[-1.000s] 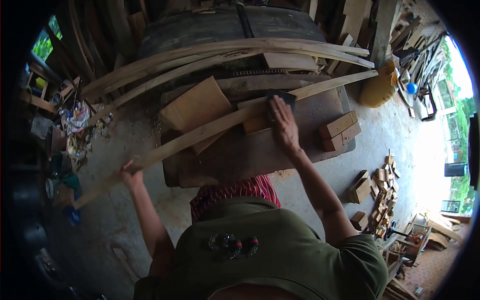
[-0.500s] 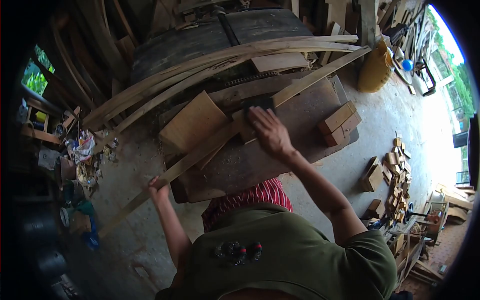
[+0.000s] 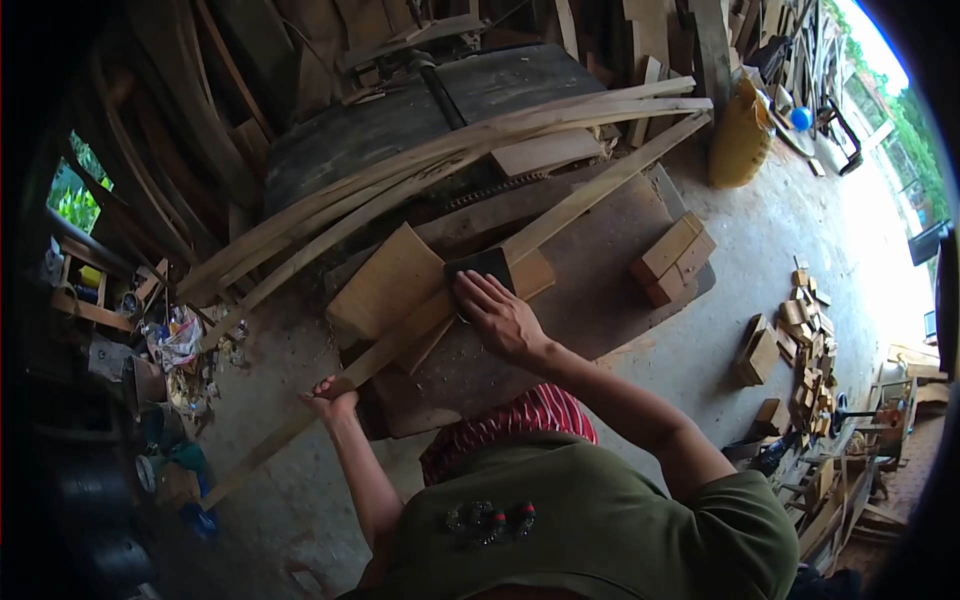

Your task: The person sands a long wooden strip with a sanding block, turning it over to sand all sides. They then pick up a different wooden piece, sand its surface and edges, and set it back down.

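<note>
Wooden strip (image 3: pixel 570 212) slanted across the brown table (image 3: pixel 592 255) in the head view. Held toward its lower end in left hand (image 3: pixel 330 400), curled around it. Pressed from above by right hand (image 3: pixel 503 322), laid flat over a black sheet (image 3: pixel 484 268). Close by, a broad board (image 3: pixel 388 275) and small blocks (image 3: pixel 672 258).

Olive-green shirt (image 3: pixel 620 515), short sleeves (image 3: pixel 745 530) (dark print (image 3: pixel 497 522), red touches); white-striped red cloth (image 3: pixel 515 428)

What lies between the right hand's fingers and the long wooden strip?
A dark, flat piece lies between the right hand and the long wooden strip, seen in the head view.
</note>
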The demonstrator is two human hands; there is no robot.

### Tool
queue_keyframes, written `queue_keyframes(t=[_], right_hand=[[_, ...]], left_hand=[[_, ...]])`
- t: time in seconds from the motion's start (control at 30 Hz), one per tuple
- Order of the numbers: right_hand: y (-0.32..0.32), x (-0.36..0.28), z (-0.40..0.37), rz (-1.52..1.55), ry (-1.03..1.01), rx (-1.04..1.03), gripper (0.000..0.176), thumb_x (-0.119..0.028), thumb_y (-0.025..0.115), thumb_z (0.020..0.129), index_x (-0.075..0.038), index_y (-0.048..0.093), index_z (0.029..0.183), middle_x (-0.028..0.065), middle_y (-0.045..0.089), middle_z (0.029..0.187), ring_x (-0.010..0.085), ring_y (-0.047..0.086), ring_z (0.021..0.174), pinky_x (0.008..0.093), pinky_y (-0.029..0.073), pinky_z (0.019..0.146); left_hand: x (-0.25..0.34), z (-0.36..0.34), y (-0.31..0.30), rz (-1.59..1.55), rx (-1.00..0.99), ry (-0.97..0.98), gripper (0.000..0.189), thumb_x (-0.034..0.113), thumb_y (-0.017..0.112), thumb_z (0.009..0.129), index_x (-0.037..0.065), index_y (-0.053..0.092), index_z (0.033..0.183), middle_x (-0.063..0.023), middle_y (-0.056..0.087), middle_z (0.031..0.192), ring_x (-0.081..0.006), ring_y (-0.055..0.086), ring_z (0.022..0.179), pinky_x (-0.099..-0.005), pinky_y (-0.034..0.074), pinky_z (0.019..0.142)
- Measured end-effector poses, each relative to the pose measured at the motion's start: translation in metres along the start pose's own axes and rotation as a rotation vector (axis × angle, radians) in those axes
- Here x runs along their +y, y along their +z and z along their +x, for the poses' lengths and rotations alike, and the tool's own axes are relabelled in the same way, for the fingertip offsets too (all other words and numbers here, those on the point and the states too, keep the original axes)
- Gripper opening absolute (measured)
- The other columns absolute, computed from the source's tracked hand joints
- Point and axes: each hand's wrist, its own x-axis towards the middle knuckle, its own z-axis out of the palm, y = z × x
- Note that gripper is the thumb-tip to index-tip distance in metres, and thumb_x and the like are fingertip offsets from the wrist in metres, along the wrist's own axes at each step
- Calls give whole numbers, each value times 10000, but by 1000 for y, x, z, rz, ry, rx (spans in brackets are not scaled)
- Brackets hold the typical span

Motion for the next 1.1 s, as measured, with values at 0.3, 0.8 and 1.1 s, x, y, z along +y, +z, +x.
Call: queue_keyframes(t=[0.3,0.8,1.1], right_hand=[[-40,122,-4,-191,360,168,449,-84,503,910,-2,518,1352,196,445,1472,352,395,1384,429,330,1143],[-38,101,-5,-43,261,87,628,7,562,812,-21,435,1426,175,364,1530,336,358,1413,421,298,1174],[-9,58,-1,2,86,-98,502,-147,379,976,-42,400,1467,172,353,1543,289,312,1447,393,236,1205]], left_hand=[[38,-20,-2,-17,-73,88,474,286,543,951,154,297,567,13,351,541,-165,422,586,-313,404,714],[48,-30,-12,-54,-352,62,524,183,567,917,151,253,498,13,330,478,-175,407,534,-308,420,658],[73,17,-15,-3,-88,-15,428,223,558,919,146,308,580,17,342,524,-164,421,560,-296,409,671]])
